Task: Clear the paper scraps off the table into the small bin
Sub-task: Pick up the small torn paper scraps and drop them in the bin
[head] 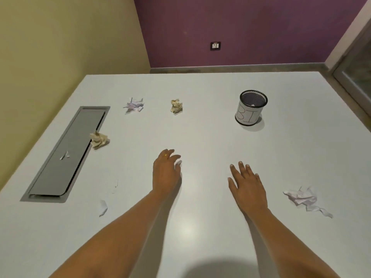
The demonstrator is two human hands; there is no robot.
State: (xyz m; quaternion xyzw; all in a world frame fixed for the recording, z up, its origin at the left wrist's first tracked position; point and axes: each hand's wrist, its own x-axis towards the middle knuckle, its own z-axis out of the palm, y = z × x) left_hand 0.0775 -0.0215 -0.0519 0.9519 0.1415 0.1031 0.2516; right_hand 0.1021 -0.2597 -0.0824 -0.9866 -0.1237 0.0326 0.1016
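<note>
Crumpled paper scraps (176, 105) lie scattered — mesh bin (251, 107) upright, far right.

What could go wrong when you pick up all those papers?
The bin is small and light-looking, so a careless drop might tip it or miss. The tiny white scraps nearly match the table and could be overlooked. One scrap lies on the grey hatch and might slip into its gap.
</note>
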